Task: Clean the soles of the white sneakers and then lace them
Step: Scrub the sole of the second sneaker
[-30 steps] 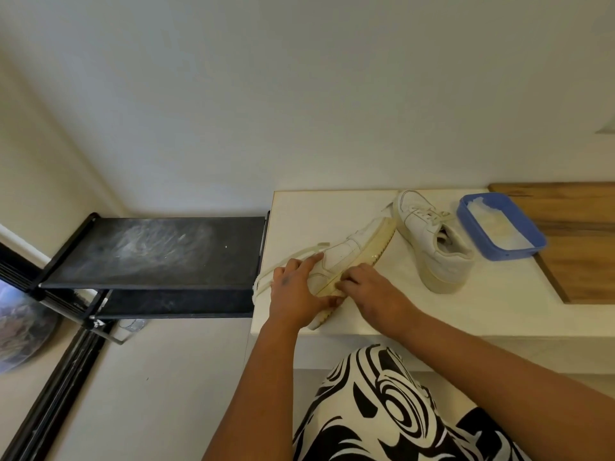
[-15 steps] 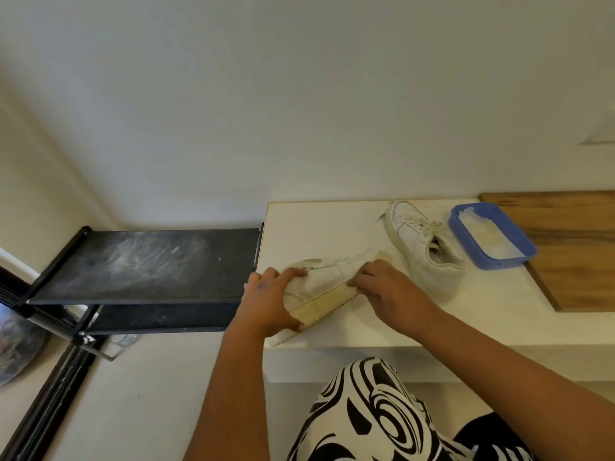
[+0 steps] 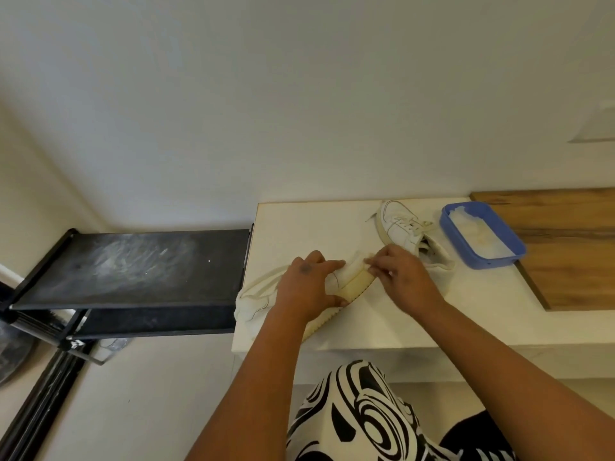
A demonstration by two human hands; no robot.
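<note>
**Sole cleaning under way, lacing not begun**

Fingers (image 3: 327,265) of the left hand (image 3: 307,287) are curled over the near sneaker (image 3: 349,281), held on its side. Right hand (image 3: 404,277) is pinched at its toe edge; a cloth cannot be confirmed. Long axis: near-left to far-right on the white counter (image 3: 399,324). Far sneaker (image 3: 399,227) is seen laced, upright.

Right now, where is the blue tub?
In the head view, the blue tub sits on the right of the white counter, just right of the laced sneaker and touching the wooden board.
</note>
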